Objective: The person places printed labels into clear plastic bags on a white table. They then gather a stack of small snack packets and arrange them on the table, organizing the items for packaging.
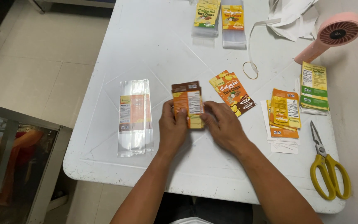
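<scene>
— Where are our hands now?

— Both are at the middle of the white table (154,49). Our left hand (172,128) and right hand (224,126) are closed around a small stack of labels (188,103), thumbs on top and fingers curled at the edges, so neither hand is open. The stack stands a little off the tabletop, orange and brown with a pale printed panel facing us.

— So which step would we call this?

— We judge that we are squaring the stack or working one label free from it. Nothing has been peeled off yet, as far as we can see.

— What lies around us?

— Just right of our right hand lies a single orange label (233,93), tilted. Further right sits an orange pile of labels (285,110), then a green-and-yellow pile (314,86), with yellow-handled scissors (326,164) near the table's edge. To the left, well apart, clear bags (134,116) lie flat with a label already inside. At the far side are two filled bags (220,18), a rubber band (250,70), paper strips (291,16) and a pink handheld fan (332,35).

— What would the next move ask of us?

— A fine pinch, we think: one thumb sliding the top label off while the other hand keeps the rest from fanning out.
</scene>
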